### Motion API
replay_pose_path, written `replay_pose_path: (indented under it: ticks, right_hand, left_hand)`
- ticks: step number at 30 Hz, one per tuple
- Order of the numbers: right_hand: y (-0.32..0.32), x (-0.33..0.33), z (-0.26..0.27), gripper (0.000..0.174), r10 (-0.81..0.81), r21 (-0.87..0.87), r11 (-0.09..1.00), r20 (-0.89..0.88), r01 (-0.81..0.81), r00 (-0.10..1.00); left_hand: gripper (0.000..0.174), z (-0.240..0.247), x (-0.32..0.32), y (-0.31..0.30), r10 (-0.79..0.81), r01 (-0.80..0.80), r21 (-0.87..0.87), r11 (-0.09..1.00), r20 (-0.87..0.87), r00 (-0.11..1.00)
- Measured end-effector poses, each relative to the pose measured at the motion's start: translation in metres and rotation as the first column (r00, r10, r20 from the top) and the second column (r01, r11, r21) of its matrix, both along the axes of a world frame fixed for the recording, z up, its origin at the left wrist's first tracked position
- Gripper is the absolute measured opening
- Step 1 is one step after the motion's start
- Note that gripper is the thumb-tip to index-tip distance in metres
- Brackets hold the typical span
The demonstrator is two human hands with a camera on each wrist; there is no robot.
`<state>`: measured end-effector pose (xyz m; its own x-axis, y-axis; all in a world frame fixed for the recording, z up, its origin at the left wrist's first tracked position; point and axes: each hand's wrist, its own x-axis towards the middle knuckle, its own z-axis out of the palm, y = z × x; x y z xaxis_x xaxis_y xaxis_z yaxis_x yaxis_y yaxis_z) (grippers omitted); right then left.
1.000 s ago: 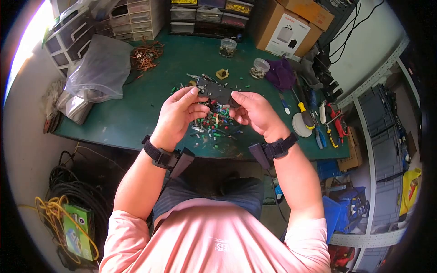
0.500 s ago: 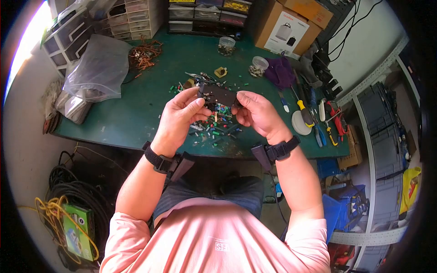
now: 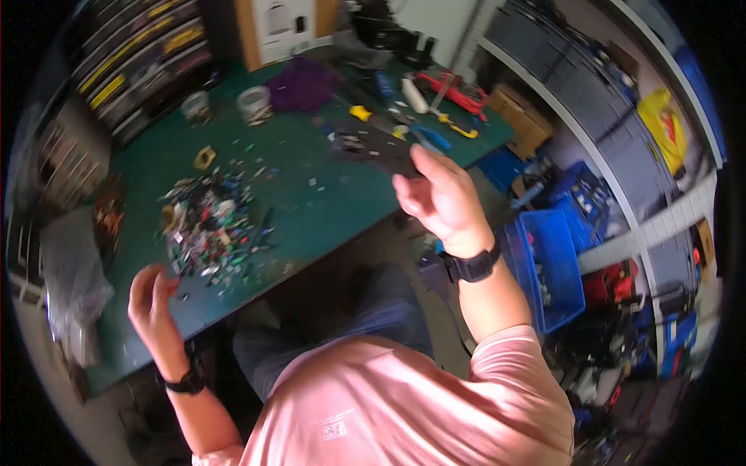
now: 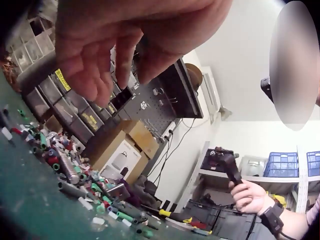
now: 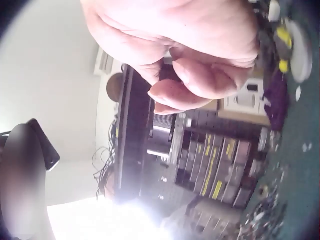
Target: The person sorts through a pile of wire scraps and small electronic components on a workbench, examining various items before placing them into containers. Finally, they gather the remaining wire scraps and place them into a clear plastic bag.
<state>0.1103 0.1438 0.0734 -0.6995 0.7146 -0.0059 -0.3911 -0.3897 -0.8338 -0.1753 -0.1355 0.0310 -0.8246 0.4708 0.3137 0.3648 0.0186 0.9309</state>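
Note:
My right hand [image 3: 416, 172] grips a flat black part [image 3: 371, 147] by its near end and holds it in the air over the right side of the green table [image 3: 326, 206]. The left wrist view shows that hand [image 4: 245, 192] far off, its fingers wrapped round the black part [image 4: 223, 159]. In the right wrist view the fingers [image 5: 200, 75] are curled tight, with the part's dark edge [image 5: 131, 140] beyond them. My left hand [image 3: 149, 289] hovers at the table's front edge with loosely bent fingers [image 4: 107, 65] and holds nothing. It is nearest a pile of small coloured parts [image 3: 208, 225].
Two small jars [image 3: 252, 101] and a purple cloth [image 3: 303, 81] stand at the back of the table. Screwdrivers and hand tools [image 3: 431, 116] lie at its right end. Drawer cabinets [image 3: 132, 54] line the back left. Blue crates [image 3: 548, 256] sit on the floor to the right.
The view has swung to the right. My left hand let go of the black part and dropped to the table's front edge. My right hand carried the part off to the right.

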Motion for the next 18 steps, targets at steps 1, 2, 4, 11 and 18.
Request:
replay_pose_path:
  ticks: [1, 2, 4, 11, 18]
  right_hand:
    - [0.008, 0.029, -0.012, 0.028, -0.023, -0.072, 0.997, -0.063, 0.018, 0.998]
    - [0.015, 0.057, -0.029, 0.03, -0.054, -0.145, 0.989, -0.124, 0.036, 0.991]
    - [0.018, 0.099, -0.052, 0.039, 0.009, -0.189, 0.98, -0.271, -0.062, 0.963]
    - [0.013, 0.165, -0.09, 0.04, -0.113, -0.15, 0.987, -0.367, 0.061, 0.923]
    - [0.025, 0.188, -0.13, 0.041, -0.064, 0.004, 0.998, -0.29, 0.068, 0.955]
  left_hand:
    - [0.018, -0.004, 0.001, -0.001, 0.037, -0.037, -0.016, 0.999, -0.008, 0.999]
    - [0.019, -0.009, -0.003, -0.004, 0.025, -0.026, -0.059, 0.998, -0.029, 0.999]
    - [0.02, -0.023, -0.014, -0.009, -0.01, 0.006, -0.066, 0.998, -0.062, 0.998]
    - [0.02, -0.019, -0.007, 0.0, 0.066, -0.107, -0.154, 0.982, -0.248, 0.967]
    - [0.019, -0.009, 0.028, 0.014, 0.019, -0.068, -0.151, 0.986, -0.306, 0.952]
